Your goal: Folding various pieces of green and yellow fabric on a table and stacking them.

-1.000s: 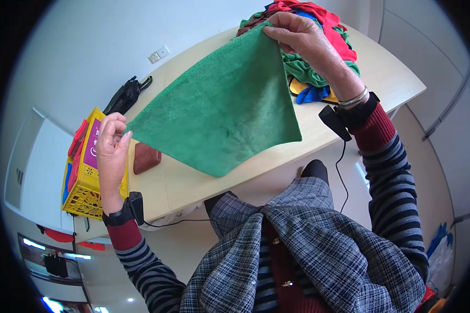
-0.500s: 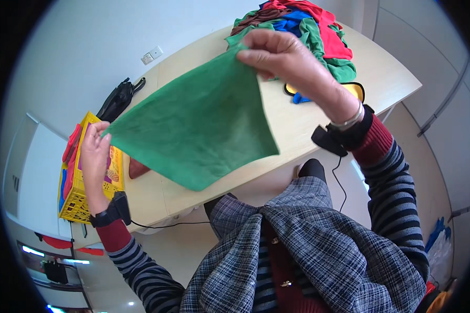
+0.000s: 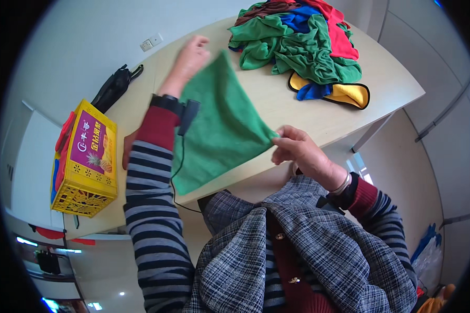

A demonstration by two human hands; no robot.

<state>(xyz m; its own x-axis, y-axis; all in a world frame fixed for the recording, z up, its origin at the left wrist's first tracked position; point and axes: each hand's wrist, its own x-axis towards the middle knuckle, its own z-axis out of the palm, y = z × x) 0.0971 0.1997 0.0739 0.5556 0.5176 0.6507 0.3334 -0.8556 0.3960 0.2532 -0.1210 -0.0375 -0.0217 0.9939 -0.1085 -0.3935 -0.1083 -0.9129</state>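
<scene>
Nearest me, at centre right of the frame, my right hand (image 3: pixel 296 151) pinches one corner of the green cloth (image 3: pixel 219 130) between thumb and fingertips, held at the near edge of the surface (image 3: pixel 308 112). From that corner the cloth runs up and left across the pale top, lying mostly flat, with its lower left corner hanging a little past the near edge.

Farther out, towards the upper middle of the frame, my left hand (image 3: pixel 190 57) is stretched forward with the fingers loosely spread, resting at the far corner of the cloth. It looks more like pressing the corner down than gripping it (I cannot tell whether the fingertips have any fabric caught under them).

Judging from how things lie, this one cloth is spread out but not yet folded: no crease or doubled layer shows on it. I see no finished stack of folded cloths anywhere on the surface.

Beyond, at the upper right, the heap of cloths (image 3: pixel 303 39) in green, red, blue, brown and yellow sits tumbled and unsorted, well apart from my hands, so most of the work seems left. At the left stands a yellow crate (image 3: pixel 83 161), with a black bag (image 3: pixel 112 88) behind it.
</scene>
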